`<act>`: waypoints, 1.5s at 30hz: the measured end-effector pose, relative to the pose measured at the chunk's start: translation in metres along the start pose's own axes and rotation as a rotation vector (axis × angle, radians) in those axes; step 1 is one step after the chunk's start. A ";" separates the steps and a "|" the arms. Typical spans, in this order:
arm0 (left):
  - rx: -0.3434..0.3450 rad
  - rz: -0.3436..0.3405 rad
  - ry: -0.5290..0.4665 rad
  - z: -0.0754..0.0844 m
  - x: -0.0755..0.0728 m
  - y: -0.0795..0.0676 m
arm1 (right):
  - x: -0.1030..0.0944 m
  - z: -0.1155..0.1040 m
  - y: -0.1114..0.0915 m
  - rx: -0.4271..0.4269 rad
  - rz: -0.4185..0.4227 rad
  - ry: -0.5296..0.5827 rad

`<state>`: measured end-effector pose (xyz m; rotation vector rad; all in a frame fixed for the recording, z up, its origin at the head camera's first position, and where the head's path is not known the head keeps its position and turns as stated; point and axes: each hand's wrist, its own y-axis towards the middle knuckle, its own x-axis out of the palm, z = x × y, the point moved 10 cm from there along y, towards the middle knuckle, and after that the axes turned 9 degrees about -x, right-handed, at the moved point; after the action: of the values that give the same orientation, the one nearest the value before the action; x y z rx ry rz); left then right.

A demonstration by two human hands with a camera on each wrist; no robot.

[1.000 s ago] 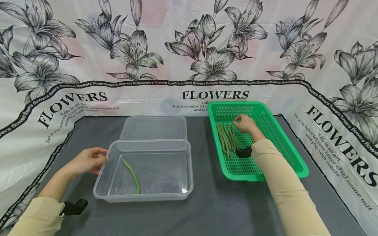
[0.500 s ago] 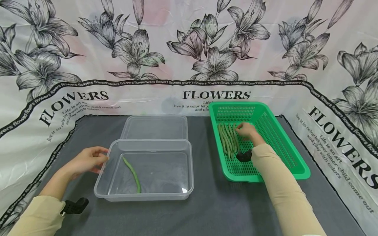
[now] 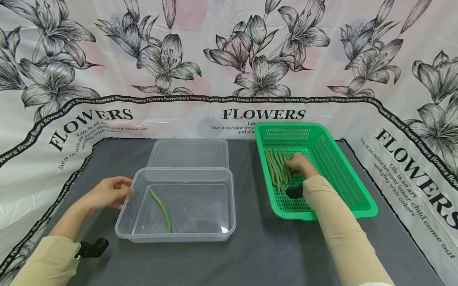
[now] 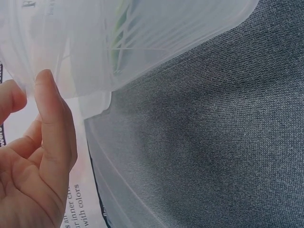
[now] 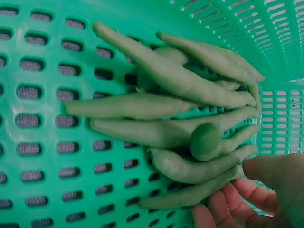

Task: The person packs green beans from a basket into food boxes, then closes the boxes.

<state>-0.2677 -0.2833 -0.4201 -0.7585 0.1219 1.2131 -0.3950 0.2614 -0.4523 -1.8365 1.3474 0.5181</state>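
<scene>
My right hand (image 3: 302,165) is down inside the green perforated basket (image 3: 343,178), at the right side of a bundle of green beans (image 3: 274,171). In the right wrist view its thumb and fingers pinch the end of the outermost green bean (image 5: 192,195), which lies beside several others. On the left, my left hand (image 3: 107,194) touches the left rim of a clear plastic container (image 3: 200,208) with relaxed fingers. The left wrist view shows a fingertip (image 4: 45,78) against the container's wall. One green bean (image 3: 162,212) lies inside the container, toward its left side.
Behind the container lies a clear rectangular lid (image 3: 187,153). Grey cloth (image 3: 250,254) covers the table, and a white flower-printed cloth (image 3: 186,79) hangs behind and at the sides. A black wrist device (image 3: 94,248) sits at the left cuff.
My right hand has moved down toward me along the bundle in the basket, its fingers now around the outermost bean. The left hand has stayed at the container's rim.
</scene>
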 end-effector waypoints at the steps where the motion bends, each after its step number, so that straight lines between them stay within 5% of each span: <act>1: 0.000 0.000 -0.002 0.000 0.000 0.000 | 0.001 0.000 0.000 0.003 -0.002 -0.001; 25: -0.002 -0.001 -0.013 0.001 0.000 -0.001 | 0.006 0.012 0.004 0.111 0.009 0.118; 45: 0.011 0.001 -0.024 0.002 0.000 -0.002 | -0.013 -0.016 -0.013 0.003 0.009 0.136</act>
<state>-0.2663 -0.2826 -0.4179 -0.7339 0.1087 1.2212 -0.3891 0.2586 -0.4293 -1.8925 1.4457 0.4018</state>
